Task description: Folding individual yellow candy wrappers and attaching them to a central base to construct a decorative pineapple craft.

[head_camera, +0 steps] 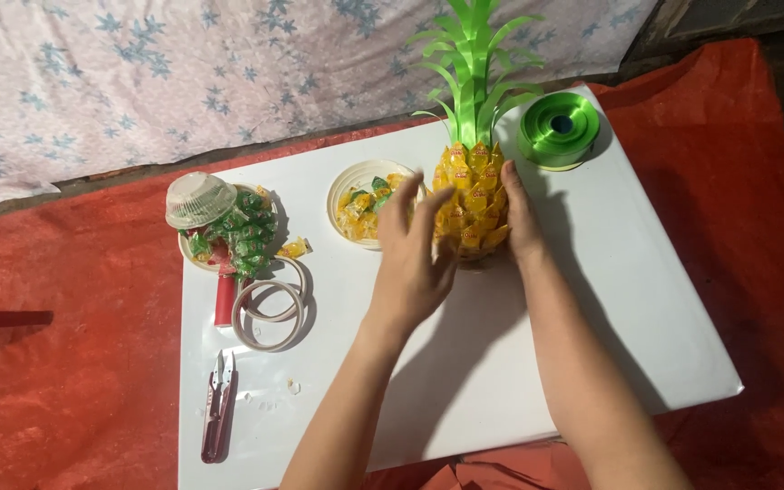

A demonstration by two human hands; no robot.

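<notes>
A pineapple-shaped craft (472,201) made of yellow wrapped candies stands upright on the white board (592,299), topped with curled green ribbon leaves (474,63). My left hand (410,254) rests against its left side with fingers spread. On the craft's right side lies my right hand (521,218), flat against the candies. Both hands cup the body between them; neither lifts it.
A white bowl of yellow and green candies (365,204) sits just left of the craft. Farther left are a bowl of green candies under a clear upturned cup (200,200), two tape rings (269,313), a red tube (224,299) and thread snips (218,404). A green ribbon spool (558,129) lies at the back right. Red cloth surrounds the board.
</notes>
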